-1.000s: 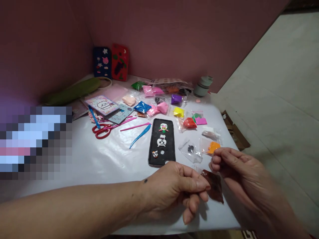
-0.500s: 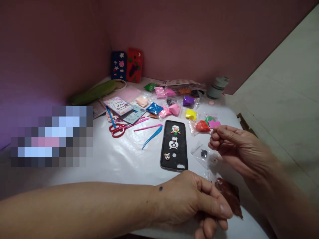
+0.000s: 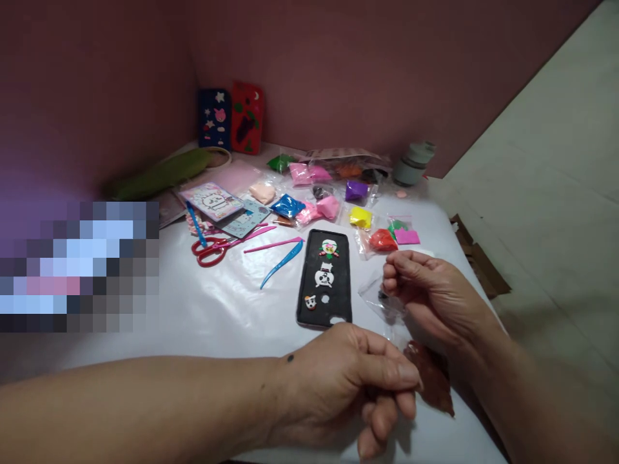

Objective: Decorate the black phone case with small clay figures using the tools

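My left hand (image 3: 358,380) hovers at the near edge of the table, thumb pressed to the curled fingers. Its fingertips lie in front of a bag of brown clay (image 3: 432,379), and I cannot make out what is between them. Higher on the right, my right hand (image 3: 435,293) is pinched closed; anything in its fingertips is too small to name. Beneath it, a clear plastic bag (image 3: 380,299) with a dark bit is partly hidden. Between the hands and the tools lies a black phone case (image 3: 338,277) with small clay characters on it, its lower edge partly covered by my left hand.
Red-handled scissors (image 3: 209,252), a blue modelling tool (image 3: 282,264) and a pink modelling tool (image 3: 271,245) lie left of the case. Bagged clay, including yellow clay (image 3: 360,217), spreads behind. A blue case (image 3: 214,119) and a red case (image 3: 247,118) lean on the wall.
My left hand has shifted slightly up and left, and both hands stay closed. The right hand now covers more of the clear bag. The whole view has moved slightly.
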`<state>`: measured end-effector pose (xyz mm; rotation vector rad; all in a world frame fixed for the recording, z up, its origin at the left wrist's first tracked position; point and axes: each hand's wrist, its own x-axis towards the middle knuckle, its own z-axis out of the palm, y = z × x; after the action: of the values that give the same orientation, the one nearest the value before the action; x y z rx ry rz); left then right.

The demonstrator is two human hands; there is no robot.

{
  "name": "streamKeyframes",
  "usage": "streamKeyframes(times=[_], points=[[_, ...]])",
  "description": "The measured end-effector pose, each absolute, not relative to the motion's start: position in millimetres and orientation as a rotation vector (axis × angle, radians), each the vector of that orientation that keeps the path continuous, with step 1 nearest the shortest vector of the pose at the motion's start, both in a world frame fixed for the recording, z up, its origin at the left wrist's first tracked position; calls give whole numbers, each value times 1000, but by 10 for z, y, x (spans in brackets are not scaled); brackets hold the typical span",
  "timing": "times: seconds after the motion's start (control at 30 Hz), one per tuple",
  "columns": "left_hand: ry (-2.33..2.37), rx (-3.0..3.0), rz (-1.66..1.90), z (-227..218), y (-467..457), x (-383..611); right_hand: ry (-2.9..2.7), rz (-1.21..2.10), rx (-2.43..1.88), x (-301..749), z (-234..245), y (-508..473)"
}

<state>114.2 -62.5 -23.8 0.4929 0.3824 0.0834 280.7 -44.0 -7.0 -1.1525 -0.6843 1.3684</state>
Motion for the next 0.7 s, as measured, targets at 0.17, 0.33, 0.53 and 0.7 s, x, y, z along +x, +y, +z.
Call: streamKeyframes(times=[0.17, 0.33, 0.53, 0.7], points=[[400, 457, 95, -226, -635, 1143, -661, 1433, -1162, 2839, -68, -455], [462, 561, 147, -127, -590, 1135, -609, 1525, -1156, 2854, -28, -464], [623, 741, 360, 231, -420, 1001, -653, 1643, -1140, 2862, -46, -504], [711, 932, 595, 438, -233, 771, -743, 1680, -1162, 2853, 19, -551]])
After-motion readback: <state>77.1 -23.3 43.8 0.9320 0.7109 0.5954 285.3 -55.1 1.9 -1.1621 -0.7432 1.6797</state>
